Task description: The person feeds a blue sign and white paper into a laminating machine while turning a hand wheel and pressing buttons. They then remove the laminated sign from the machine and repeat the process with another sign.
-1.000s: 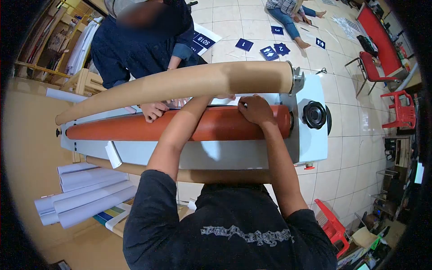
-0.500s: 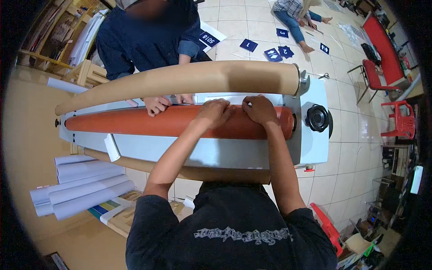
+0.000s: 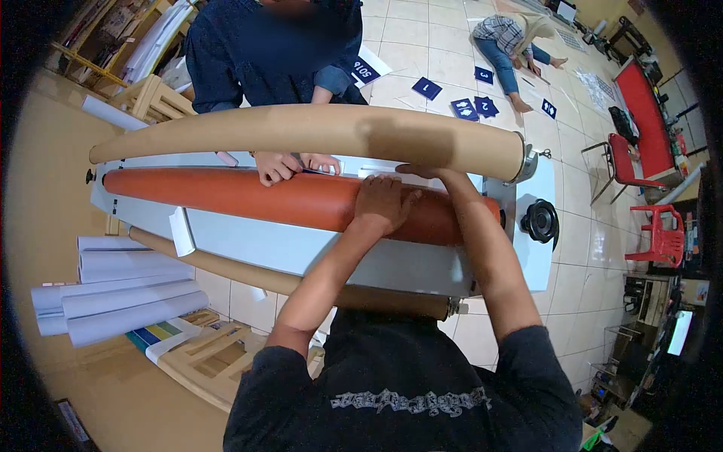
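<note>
A long orange-red roller point(image 3: 248, 197) lies across a grey-white roller machine point(image 3: 248, 252). My left hand point(image 3: 382, 202) rests on the roller with its fingers stretched over the top and the thumb apart. Beyond the roller's far side, under the brown tube, my right hand point(image 3: 423, 172) reaches left with its fingers out; nothing shows in it. Above both hands runs a thick brown cardboard-coloured tube point(image 3: 301, 128). A co-worker's hands point(image 3: 277, 167) are at the roller's far edge, left of mine, near a thin dark strip too small to name.
A black hand wheel point(image 3: 540, 220) sits at the machine's right end. White paper rolls point(image 3: 135, 294) lie at left beside a wooden frame point(image 3: 215, 361). Blue number signs point(image 3: 427, 88) lie on the tiled floor near another seated person point(image 3: 503, 45). Red chairs point(image 3: 663, 235) stand at right.
My left hand has shifted right and down onto the roller. My right hand has moved off the roller's top to its far side. The view has turned slightly.
</note>
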A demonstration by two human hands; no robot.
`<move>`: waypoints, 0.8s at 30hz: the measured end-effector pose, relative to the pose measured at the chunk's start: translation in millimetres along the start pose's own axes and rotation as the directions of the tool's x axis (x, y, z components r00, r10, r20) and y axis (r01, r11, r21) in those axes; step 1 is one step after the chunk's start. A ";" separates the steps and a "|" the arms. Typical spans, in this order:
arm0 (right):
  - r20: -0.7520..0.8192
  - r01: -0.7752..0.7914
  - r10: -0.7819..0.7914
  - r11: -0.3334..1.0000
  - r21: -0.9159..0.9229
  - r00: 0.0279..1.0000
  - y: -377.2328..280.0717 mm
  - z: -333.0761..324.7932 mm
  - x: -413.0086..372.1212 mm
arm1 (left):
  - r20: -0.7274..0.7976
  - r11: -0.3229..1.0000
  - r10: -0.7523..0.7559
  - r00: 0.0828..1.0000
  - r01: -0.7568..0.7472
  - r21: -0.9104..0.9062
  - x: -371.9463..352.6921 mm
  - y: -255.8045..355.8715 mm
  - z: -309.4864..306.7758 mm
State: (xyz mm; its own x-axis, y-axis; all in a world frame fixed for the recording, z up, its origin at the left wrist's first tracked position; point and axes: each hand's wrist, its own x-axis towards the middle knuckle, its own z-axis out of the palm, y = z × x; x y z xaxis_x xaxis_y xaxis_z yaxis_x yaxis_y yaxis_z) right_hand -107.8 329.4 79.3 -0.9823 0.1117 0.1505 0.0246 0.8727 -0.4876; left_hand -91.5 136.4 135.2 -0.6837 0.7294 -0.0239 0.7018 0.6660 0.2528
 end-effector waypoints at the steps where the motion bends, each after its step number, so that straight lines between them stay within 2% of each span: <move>1: 0.020 -0.028 0.028 0.999 -0.024 0.999 0.8 3.9 6.5 | 0.001 1.000 0.002 1.000 -0.002 0.001 0.5 0.2 -0.4; 3: 0.036 -0.052 0.053 0.998 -0.040 0.998 3.9 7.5 11.4 | 0.136 0.999 -0.044 0.990 0.045 -0.006 3.6 1.2 -4.2; 4: 0.043 -0.062 0.064 0.997 -0.045 0.997 6.2 8.0 11.8 | 0.139 0.999 -0.041 0.989 0.042 -0.007 3.3 0.5 -2.0; 6: 0.056 -0.077 0.080 0.996 -0.050 0.995 9.4 9.0 11.1 | 0.016 1.000 -0.027 1.000 0.027 -0.010 -0.3 -1.3 4.9; 7: 0.062 -0.081 0.084 0.996 -0.048 0.995 10.5 9.0 10.3 | 0.023 1.000 -0.027 0.999 0.027 -0.013 -1.1 -2.4 8.1; 9: 0.066 -0.091 0.094 0.995 -0.046 0.993 12.5 8.7 8.0 | -0.062 1.000 0.006 0.998 -0.005 0.006 -2.1 -3.9 12.5; 19: 0.067 -0.122 0.123 0.992 -0.024 0.990 17.9 3.6 1.2 | 0.022 0.999 -0.021 1.000 0.020 0.035 -1.0 0.7 5.3; 24: 0.075 -0.130 0.131 0.991 -0.020 0.989 18.0 -1.0 0.6 | -0.018 1.000 -0.014 1.000 0.014 0.000 0.7 -0.8 7.7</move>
State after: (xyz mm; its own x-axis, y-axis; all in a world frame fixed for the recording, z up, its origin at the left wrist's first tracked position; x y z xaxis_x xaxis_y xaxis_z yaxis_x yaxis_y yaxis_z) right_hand -107.8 345.6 71.5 -0.9818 0.1891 0.0201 0.1557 0.8601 -0.4857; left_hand -91.0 137.6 127.5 -0.6970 0.7170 -0.0102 0.6920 0.6764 0.2523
